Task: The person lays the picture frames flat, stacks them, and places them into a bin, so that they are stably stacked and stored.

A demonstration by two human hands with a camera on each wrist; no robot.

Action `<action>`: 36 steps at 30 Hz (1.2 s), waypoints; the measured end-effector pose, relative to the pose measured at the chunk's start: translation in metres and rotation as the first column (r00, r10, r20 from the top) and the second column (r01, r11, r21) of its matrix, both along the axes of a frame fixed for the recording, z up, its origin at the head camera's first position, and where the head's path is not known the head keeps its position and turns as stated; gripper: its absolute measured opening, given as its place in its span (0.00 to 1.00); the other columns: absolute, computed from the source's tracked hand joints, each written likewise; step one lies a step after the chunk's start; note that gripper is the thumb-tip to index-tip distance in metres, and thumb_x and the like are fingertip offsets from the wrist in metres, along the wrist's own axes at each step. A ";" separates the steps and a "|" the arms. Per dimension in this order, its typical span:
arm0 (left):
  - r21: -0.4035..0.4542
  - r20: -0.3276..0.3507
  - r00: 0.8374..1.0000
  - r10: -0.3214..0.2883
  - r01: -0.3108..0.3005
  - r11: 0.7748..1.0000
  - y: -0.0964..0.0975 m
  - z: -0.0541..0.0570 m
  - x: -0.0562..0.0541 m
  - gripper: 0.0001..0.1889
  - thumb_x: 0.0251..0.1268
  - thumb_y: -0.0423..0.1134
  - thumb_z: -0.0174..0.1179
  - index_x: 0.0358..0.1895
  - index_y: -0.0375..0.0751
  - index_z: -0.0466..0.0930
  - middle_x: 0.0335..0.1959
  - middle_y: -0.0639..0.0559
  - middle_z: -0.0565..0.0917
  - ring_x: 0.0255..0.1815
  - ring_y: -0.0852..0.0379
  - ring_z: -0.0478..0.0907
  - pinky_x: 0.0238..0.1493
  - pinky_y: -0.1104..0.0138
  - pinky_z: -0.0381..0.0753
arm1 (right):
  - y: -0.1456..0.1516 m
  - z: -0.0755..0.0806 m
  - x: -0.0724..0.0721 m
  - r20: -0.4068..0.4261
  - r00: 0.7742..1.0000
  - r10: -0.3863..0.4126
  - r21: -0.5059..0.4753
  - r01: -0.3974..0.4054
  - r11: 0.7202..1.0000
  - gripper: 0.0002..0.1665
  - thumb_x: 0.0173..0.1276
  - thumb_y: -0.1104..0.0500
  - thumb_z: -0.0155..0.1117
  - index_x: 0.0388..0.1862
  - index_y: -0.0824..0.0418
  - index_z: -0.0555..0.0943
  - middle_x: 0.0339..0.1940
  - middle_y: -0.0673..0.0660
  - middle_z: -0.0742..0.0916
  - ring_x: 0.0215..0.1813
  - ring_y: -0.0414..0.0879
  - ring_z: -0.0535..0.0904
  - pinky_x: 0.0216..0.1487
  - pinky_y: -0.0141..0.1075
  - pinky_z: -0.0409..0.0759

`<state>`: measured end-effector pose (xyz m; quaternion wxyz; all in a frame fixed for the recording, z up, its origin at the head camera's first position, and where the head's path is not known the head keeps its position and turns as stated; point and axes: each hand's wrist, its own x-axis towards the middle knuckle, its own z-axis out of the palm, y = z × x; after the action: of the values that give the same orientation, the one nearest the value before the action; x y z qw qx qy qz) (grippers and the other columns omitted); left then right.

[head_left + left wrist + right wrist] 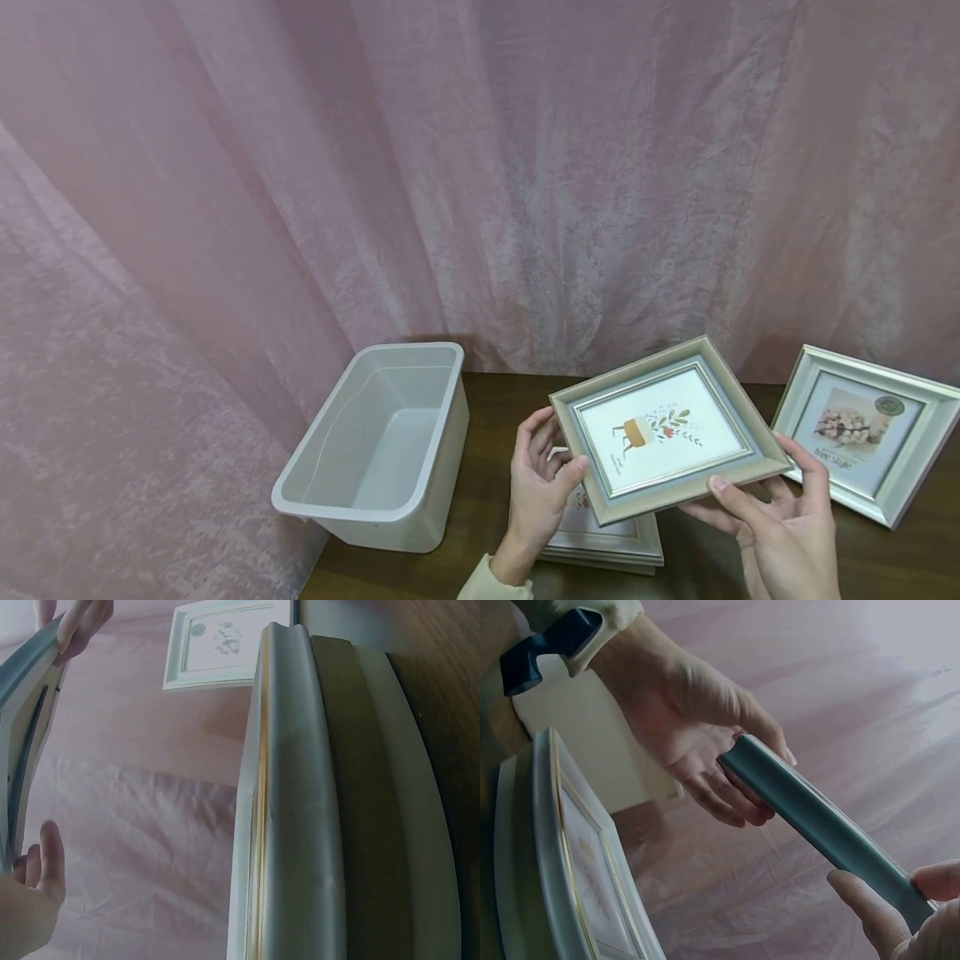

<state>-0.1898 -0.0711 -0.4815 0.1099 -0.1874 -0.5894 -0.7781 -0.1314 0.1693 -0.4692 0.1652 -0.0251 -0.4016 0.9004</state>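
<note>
A picture frame (663, 429) with a beige border and a plant print is held tilted in the air between both hands. My left hand (538, 492) holds its left edge, thumb at the front and fingers behind. At the opposite end, my right hand (787, 521) pinches the lower right corner between thumb and fingers. The right wrist view shows the held frame edge-on, its side (821, 825) bluish green. Beneath it lies a stack of frames (600, 546), partly hidden by the left hand and the held frame; its layered edges (307, 802) fill the left wrist view.
A deep white plastic bin (442, 500) stands to the left on the dark wooden table (495, 400). At the right, a pale frame (892, 492) with a flower picture leans upright near the pink curtain (600, 208) behind the table.
</note>
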 end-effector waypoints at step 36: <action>-0.594 -0.285 0.952 -0.113 -0.082 0.800 -0.069 -0.025 0.018 0.76 0.44 0.44 0.88 0.91 0.36 0.38 0.88 0.36 0.61 0.75 0.59 0.67 0.68 0.60 0.80 | 0.001 -0.026 0.008 0.269 0.962 0.051 0.596 -0.208 0.776 0.59 0.65 0.73 0.78 0.89 0.53 0.59 0.53 0.23 0.84 0.48 0.27 0.89 0.45 0.22 0.87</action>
<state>-0.1717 -0.1397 -0.5067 0.1284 -0.3356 -0.7791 -0.5138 -0.1237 0.1699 -0.4956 0.0523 -0.0493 -0.6918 0.7185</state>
